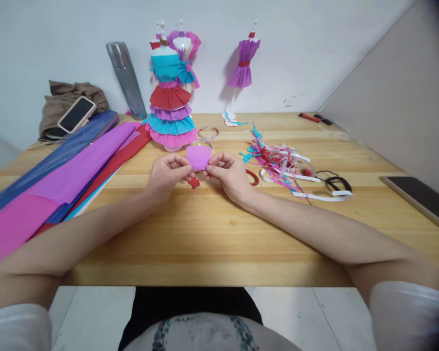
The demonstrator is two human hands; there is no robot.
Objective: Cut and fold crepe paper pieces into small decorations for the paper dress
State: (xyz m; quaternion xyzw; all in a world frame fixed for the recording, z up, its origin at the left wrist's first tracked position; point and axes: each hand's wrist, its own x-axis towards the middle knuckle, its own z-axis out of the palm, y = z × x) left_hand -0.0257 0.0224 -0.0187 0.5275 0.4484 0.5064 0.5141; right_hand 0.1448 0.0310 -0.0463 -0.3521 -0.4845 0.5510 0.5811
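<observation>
A small piece of purple crepe paper point(199, 158) is stretched between my two hands above the table. My left hand point(168, 174) pinches its left edge between thumb and fingers, and my right hand point(229, 176) pinches the right edge. Just below the paper lies a small red flower-shaped piece point(193, 183). Behind it sits a roll of tape point(206, 144), partly hidden by the paper. Another tape roll point(208, 132) lies farther back. To the right of my right hand is a red ring point(253, 177), partly covered by that hand.
Dress forms in layered paper point(170, 97) stand at the back, with a purple-dressed one point(244, 63) farther right. Coloured paper sheets point(84, 161), a phone point(76, 115) and a bottle point(127, 80) occupy the left. Paper scraps point(274, 158) and a dark flat device point(424, 197) lie right.
</observation>
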